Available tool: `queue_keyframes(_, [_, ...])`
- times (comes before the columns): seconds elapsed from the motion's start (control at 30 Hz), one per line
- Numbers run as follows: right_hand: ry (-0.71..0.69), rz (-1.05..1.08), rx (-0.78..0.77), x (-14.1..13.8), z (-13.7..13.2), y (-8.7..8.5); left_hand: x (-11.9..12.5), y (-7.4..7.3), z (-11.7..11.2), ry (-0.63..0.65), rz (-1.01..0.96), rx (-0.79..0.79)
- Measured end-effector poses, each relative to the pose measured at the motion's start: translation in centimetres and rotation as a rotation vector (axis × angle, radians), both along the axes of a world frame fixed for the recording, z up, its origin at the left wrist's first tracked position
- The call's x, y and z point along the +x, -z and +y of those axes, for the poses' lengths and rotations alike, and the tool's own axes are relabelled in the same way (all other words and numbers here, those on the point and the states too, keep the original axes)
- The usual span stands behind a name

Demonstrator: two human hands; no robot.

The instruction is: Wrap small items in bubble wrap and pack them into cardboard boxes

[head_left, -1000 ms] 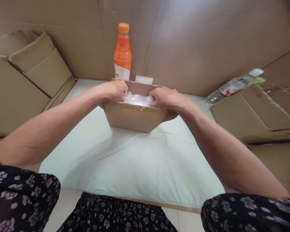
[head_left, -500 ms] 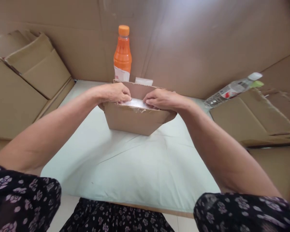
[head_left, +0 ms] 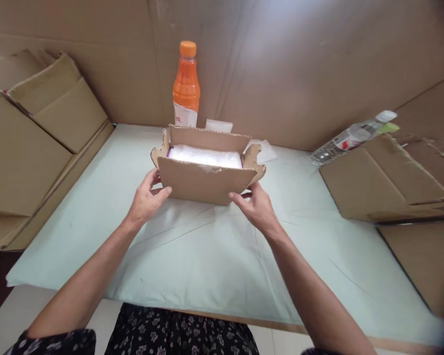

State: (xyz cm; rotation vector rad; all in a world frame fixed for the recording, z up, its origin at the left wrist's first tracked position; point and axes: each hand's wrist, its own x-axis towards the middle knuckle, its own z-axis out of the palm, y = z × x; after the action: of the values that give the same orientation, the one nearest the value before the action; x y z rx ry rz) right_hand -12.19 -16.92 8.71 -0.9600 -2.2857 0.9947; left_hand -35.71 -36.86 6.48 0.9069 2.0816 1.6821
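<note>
A small open cardboard box (head_left: 203, 182) stands on the pale green table cover (head_left: 192, 256). Inside it lies something wrapped in clear plastic (head_left: 205, 156), with a purple edge at its left. My left hand (head_left: 146, 199) grips the box's lower left corner, thumb on the front face and fingers round the side. At the lower right corner my right hand (head_left: 254, 206) holds the box the same way, thumb on the front. The box's side flaps stand up and its top is open.
An orange drink bottle (head_left: 186, 86) stands behind the box against a cardboard wall. A clear water bottle (head_left: 351, 136) lies on flattened boxes (head_left: 385, 180) at the right. More folded cartons (head_left: 33, 133) are stacked at the left. A small white packet (head_left: 219, 125) sits behind the box.
Both hands have come out of the box top, where they pressed the plastic-wrapped contents down, and now hold the box's lower front corners. The contents lie flat inside.
</note>
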Motion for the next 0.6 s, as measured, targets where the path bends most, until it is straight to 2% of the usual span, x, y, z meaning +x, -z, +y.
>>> queue_keyframes(0.07, [0.053, 0.023, 0.005, -2.1, -1.2, 0.5, 0.1, 0.0, 0.3, -0.02, -0.001, 0.024])
queue_keyframes(0.13, [0.002, 0.044, 0.019, -3.2, -2.3, 0.2, 0.0, -0.6, -0.3, -0.089, 0.028, 0.034])
queue_keyframes(0.2, [-0.049, 0.041, 0.033, -2.9, -3.0, -0.2, 0.3, -1.2, -1.2, -0.134, 0.05, 0.026])
queue_keyframes(0.27, [-0.026, 0.015, 0.044, -1.3, -3.4, -0.4, 1.4, -1.3, -1.7, -0.121, 0.047, 0.01])
queue_keyframes(0.4, [0.16, -0.023, 0.077, 5.1, -3.5, 0.1, 5.9, -0.6, 0.0, 0.058, -0.006, -0.008])
queue_keyframes(0.5, [0.363, -0.057, 0.114, 11.8, -4.1, 0.4, 10.2, -0.1, 2.4, 0.243, 0.019, -0.025])
queue_keyframes(0.6, [0.591, -0.1, 0.144, 18.9, -5.6, 0.7, 14.6, -0.1, 4.8, 0.449, 0.153, -0.07])
